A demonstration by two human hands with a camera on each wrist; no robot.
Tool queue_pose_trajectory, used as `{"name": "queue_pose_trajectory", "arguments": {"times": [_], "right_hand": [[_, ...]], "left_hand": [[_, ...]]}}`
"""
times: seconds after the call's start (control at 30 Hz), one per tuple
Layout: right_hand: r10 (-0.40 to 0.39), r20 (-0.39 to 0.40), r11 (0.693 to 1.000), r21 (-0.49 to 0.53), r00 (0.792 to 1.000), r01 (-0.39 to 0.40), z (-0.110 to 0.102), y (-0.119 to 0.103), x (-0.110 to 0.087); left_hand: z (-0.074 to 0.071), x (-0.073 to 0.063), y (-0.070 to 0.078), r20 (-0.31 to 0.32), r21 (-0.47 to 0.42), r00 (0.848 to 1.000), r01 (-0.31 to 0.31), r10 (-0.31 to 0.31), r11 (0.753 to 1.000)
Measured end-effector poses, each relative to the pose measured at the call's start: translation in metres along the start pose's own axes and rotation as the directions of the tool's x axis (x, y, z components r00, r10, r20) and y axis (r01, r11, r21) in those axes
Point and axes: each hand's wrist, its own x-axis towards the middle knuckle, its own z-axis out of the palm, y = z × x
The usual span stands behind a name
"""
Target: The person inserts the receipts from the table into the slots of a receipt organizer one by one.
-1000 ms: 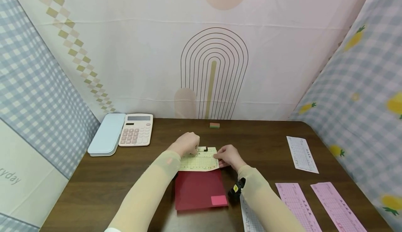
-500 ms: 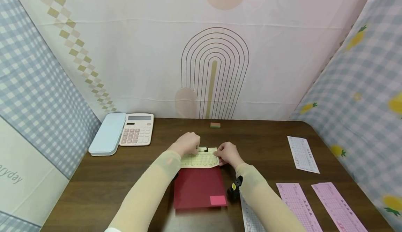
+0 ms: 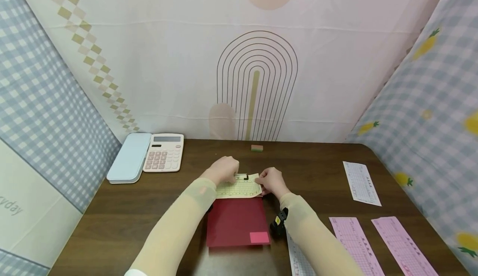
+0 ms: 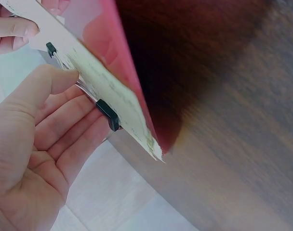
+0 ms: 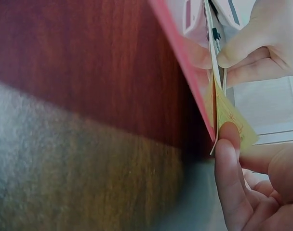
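A dark red clip folder [image 3: 237,222] is held tilted in front of me, with a pink label [image 3: 259,238] at its near right corner. Across its top lies a printed yellow slip [image 3: 239,189], beside a metal clip [image 3: 242,177] with black ends. My left hand [image 3: 223,170] grips the top edge; in the left wrist view its thumb presses the clip bar between the black ends [image 4: 107,114] while the fingers lie behind. My right hand [image 3: 272,181] pinches the slip's right edge, and the right wrist view shows the slip's corner [image 5: 235,122] bending away from the folder.
A light blue case [image 3: 128,158] and a calculator [image 3: 163,153] stand at the back left. A small eraser-like block [image 3: 257,147] lies at the back. On the right are a white slip [image 3: 362,183] and two pink slips [image 3: 354,243]; another white slip [image 3: 298,259] is partly under my right forearm.
The yellow slip's near edge has moved back toward the clip, exposing more of the red folder. My right hand has shifted slightly back with it; my left hand keeps its grip.
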Motion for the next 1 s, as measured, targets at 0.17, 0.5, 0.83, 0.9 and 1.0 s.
{"name": "queue_pose_trajectory", "arguments": {"times": [0.17, 0.5, 0.83, 0.9, 1.0], "right_hand": [[-0.002, -0.012, 1.0, -0.021, 1.0, 0.001, 0.0, 0.002, 0.001], [-0.015, -0.017, 1.0, 0.001, 1.0, 0.015, 0.0, 0.006, -0.001], [-0.042, -0.041, 0.995, -0.087, 0.998, 0.039, -0.001, 0.009, -0.007], [-0.046, -0.05, 0.994, -0.106, 0.998, 0.041, -0.002, 0.01, -0.008], [-0.054, -0.045, 0.992, -0.118, 0.998, 0.048, -0.002, 0.01, -0.007]], "left_hand": [[-0.001, 0.001, 0.002, 0.0, 0.011, 1.0, -0.001, 0.001, 1.0], [0.001, 0.002, 0.003, -0.011, 0.039, 1.0, 0.002, -0.002, 0.999], [0.002, 0.002, 0.003, -0.023, 0.065, 1.0, 0.003, -0.001, 0.998], [0.002, 0.002, 0.003, -0.023, 0.07, 1.0, 0.008, -0.007, 0.997], [0.003, 0.002, 0.003, -0.023, 0.09, 1.0, 0.015, -0.013, 0.996]]}}
